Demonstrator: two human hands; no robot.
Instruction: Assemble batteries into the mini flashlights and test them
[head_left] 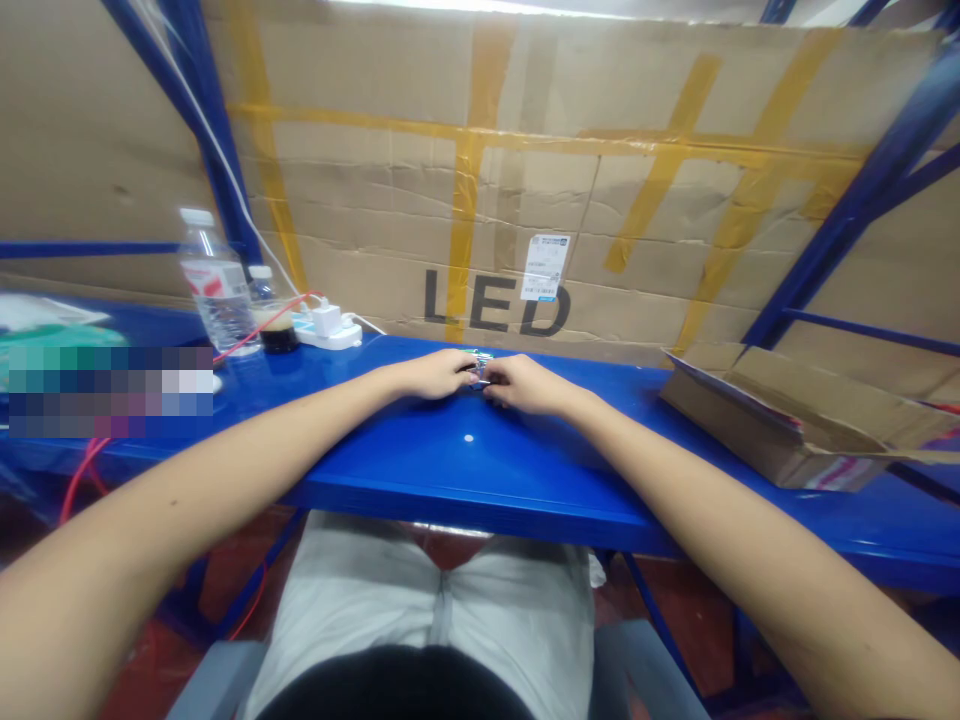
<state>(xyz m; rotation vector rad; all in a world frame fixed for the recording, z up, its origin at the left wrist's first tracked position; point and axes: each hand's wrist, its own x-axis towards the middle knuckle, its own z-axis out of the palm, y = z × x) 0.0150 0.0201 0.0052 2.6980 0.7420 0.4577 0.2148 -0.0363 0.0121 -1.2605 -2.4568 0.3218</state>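
A small item with shiny, silvery and greenish parts [480,357] sits between my hands at the back of the blue table [420,460]. It is too small and blurred to name. My left hand [441,374] rests on the tabletop with curled fingers, the fingertips against the item's left side. From the right, my right hand [526,383] meets it with thumb and fingers pinched together. Something thin and pale shows at those fingertips, but I cannot make it out. Both palms are hidden from view.
A large cardboard panel [360,220] stands behind the table. On the left are a water bottle [217,290], a cup of dark liquid [279,335], a white power strip [337,338] and a red cable [79,475]. An open cardboard box [750,430] lies on the right.
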